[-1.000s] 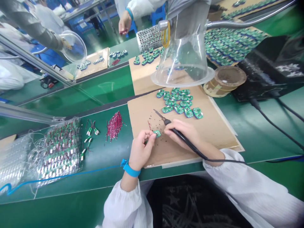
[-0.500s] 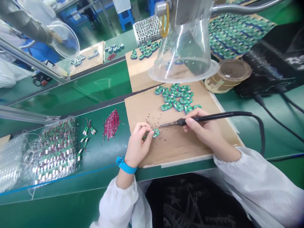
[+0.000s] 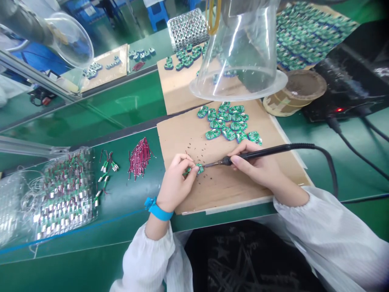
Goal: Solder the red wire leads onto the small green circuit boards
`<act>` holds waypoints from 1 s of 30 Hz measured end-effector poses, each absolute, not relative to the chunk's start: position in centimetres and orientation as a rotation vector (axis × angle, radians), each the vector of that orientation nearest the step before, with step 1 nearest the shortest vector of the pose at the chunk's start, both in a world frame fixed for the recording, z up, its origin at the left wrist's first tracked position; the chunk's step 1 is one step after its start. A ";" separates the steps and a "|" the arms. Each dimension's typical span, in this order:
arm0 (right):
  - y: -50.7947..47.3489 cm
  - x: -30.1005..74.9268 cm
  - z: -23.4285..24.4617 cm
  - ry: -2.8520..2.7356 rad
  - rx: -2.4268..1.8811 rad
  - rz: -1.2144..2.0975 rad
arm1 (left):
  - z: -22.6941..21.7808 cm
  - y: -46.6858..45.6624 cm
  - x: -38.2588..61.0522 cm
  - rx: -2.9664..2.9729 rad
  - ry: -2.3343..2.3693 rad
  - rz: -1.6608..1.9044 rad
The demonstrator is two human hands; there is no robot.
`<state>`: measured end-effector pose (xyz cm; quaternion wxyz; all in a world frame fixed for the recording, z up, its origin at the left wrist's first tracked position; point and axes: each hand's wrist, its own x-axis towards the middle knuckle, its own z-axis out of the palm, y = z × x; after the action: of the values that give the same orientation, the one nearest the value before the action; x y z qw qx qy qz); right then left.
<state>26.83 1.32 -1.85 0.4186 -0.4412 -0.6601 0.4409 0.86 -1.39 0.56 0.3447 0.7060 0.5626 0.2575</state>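
Circuit board (image 3: 200, 168) is pinched in the left hand (image 3: 178, 180); the right hand (image 3: 258, 165) grips a soldering iron (image 3: 267, 152) (tip at the board's right edge, contact unclear).

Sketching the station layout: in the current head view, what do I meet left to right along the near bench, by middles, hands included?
Bagged parts → loose parts → red wires → left hand → held board → iron tip → right hand → pot → black box.
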 end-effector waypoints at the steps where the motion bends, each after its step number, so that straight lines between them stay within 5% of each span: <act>1: 1.3 26.8 -1.8 -1.656 -1.109 1.104 | 0.6 -1.4 0.9 1.832 1.471 0.667; 30: 1.3 26.5 -1.0 -1.462 -1.122 1.172 | 0.2 -1.7 1.2 1.829 1.495 0.693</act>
<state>26.54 1.27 -0.95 0.4606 -0.4561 -0.5941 0.4764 1.22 -1.67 0.20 0.3332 0.7005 0.5725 0.2654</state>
